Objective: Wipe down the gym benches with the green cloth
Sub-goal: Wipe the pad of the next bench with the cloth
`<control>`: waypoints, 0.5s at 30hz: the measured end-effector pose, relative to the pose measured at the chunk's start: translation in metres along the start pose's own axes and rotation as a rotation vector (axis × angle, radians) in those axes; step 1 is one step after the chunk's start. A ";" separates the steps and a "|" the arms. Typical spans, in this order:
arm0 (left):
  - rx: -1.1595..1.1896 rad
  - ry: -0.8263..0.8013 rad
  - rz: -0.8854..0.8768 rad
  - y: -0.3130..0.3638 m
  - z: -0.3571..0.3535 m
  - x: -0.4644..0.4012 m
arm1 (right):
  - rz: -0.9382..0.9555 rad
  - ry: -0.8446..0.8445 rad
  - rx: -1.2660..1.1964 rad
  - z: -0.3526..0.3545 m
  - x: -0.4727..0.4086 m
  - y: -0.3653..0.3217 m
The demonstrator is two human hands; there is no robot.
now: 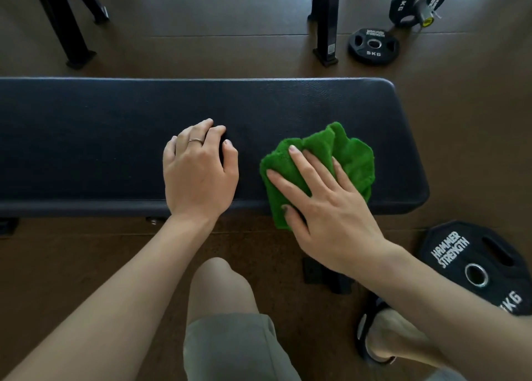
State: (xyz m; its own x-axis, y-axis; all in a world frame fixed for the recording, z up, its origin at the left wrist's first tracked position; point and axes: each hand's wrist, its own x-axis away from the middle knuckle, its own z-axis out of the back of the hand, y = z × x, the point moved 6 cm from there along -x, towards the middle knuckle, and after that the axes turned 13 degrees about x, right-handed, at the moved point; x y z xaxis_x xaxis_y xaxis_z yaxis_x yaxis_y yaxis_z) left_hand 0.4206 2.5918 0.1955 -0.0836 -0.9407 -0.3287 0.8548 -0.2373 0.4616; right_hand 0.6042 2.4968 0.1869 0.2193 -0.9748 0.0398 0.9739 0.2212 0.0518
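Green crumpled terry cloth is overhanging the dark padded table edge under the flat, spread right hand, risking slipping off; left hand is resting loosely curled, empty.

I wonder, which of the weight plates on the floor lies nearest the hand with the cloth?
The large plate at the lower right, beside the right hand. The other two lie beyond the bench.
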 end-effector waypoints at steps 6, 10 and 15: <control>-0.016 0.001 0.004 -0.002 -0.001 0.000 | -0.100 -0.050 -0.074 0.005 -0.090 0.017; 0.000 0.023 0.008 -0.001 0.001 0.000 | -0.204 -0.131 -0.105 0.005 -0.161 0.013; -0.001 0.032 0.015 -0.002 0.000 0.000 | -0.016 -0.075 -0.091 0.009 -0.168 -0.024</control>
State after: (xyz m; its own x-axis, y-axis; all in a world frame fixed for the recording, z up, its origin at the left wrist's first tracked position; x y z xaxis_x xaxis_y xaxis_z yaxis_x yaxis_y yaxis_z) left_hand 0.4185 2.5925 0.1948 -0.0542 -0.9360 -0.3478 0.8564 -0.2227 0.4658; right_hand 0.5434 2.6555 0.1880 0.2017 -0.9728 0.1142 0.9793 0.1987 -0.0373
